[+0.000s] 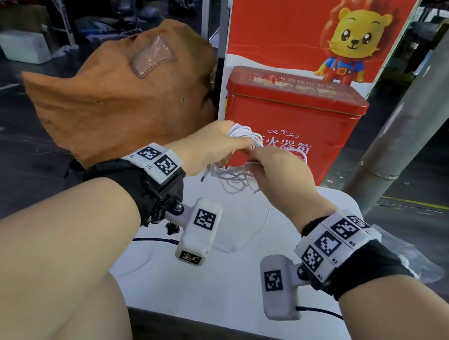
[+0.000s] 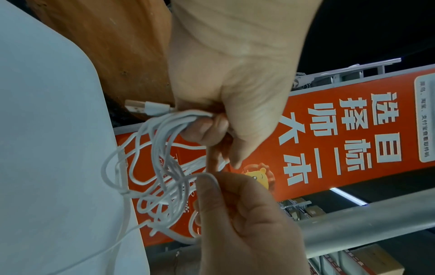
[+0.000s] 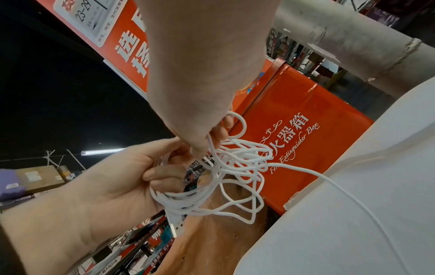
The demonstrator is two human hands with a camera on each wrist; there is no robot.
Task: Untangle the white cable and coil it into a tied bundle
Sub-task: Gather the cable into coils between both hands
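While the left hand (image 1: 212, 143) clamps the gathered loops of the white cable (image 3: 237, 167) above the white table (image 1: 316, 291), the right hand (image 1: 280, 167) pinches one strand, probably to work it free of the dangling tangle.

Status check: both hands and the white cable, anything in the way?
Left hand grips gathered loops. Right hand pinches one strand. White cable still tangled, untied, one strand trailing onto white table. Nothing blocking.
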